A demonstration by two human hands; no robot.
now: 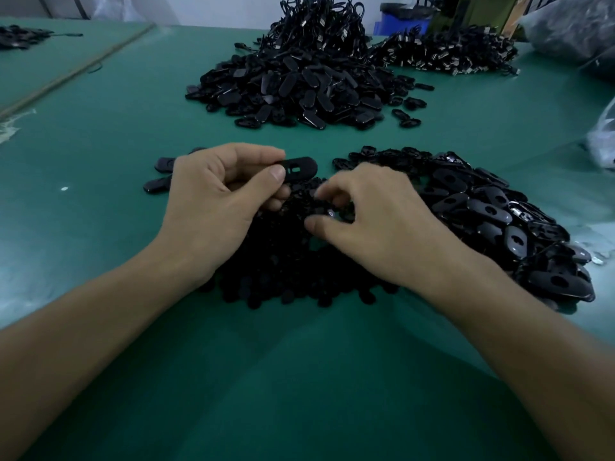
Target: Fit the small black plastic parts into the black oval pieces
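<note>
Nearest the camera, two bare forearms reach in from 7 and 5 o'clock over the green table mat [299, 377], which lies bare toward 6 o'clock. At 1 o'clock, by the far edge, a blue bin [404, 24] holds something dark, too blurred to name. A clear plastic bag [565, 28] at 2 o'clock holds dark items, equally unclear. Open mat runs toward 9 o'clock and in a band between the near heaps and the far pile of oval pieces [299, 91] at 12 o'clock, with a tangle of black cables [319, 24] behind it. The left hand [213, 201] pinches one black oval piece [299, 166] between thumb and forefinger, slot facing up, just above the heap of small black parts [283, 271] at centre. The right hand [376, 224] has its fingers curled narrow, tips in that heap; whether they pinch a part cannot be told. A nearer pile of oval pieces [499, 221] touches the heap at 3 o'clock.
</note>
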